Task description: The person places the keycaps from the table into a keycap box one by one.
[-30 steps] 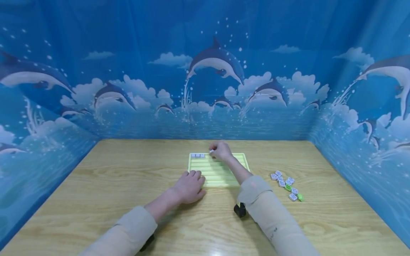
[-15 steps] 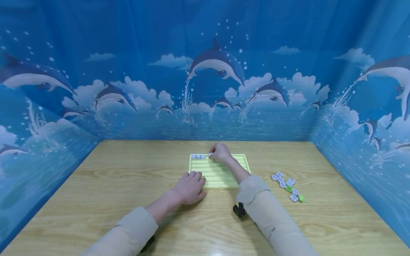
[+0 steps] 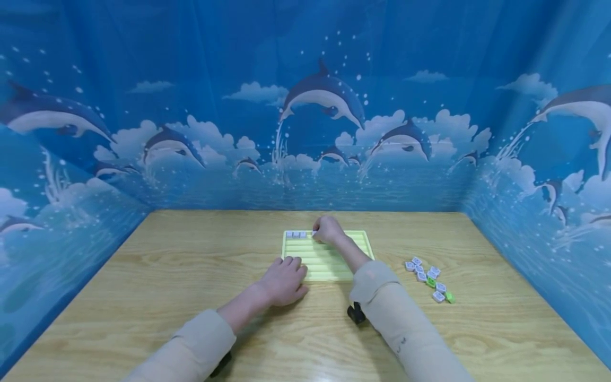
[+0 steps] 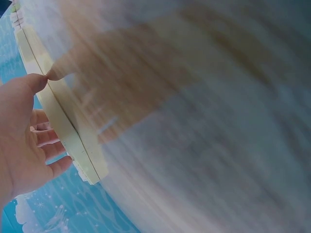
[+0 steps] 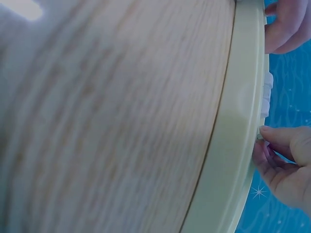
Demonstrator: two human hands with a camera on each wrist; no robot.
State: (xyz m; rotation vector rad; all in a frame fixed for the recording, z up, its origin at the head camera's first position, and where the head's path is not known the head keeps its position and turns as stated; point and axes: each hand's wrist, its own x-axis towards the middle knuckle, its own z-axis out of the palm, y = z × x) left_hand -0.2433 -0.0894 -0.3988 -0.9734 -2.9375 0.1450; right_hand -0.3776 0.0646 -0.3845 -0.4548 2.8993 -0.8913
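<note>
A pale yellow-green ridged tray (image 3: 329,260) lies on the table. Three small white tiles (image 3: 296,234) stand side by side at the left end of its back row. Just right of them, my right hand (image 3: 328,229) pinches another small white tile (image 5: 260,137) between thumb and fingertips, low at the tray's back row; the fingers hide much of it. My left hand (image 3: 285,281) rests on the tray's front left corner, fingers laid over the tray. In the left wrist view the left thumb (image 4: 36,82) touches the tray's front side.
To the right of the tray, a loose group of white tiles (image 3: 421,277) lies on the wooden table (image 3: 191,254), with a green tile (image 3: 431,282) and another green piece (image 3: 450,297) among them. A blue dolphin-print curtain (image 3: 215,175) encloses the table's back and sides.
My right hand has lowered its tile slightly and brought it a little left, closer to the three tiles in the back row. The left hand has stayed in place on the tray.
</note>
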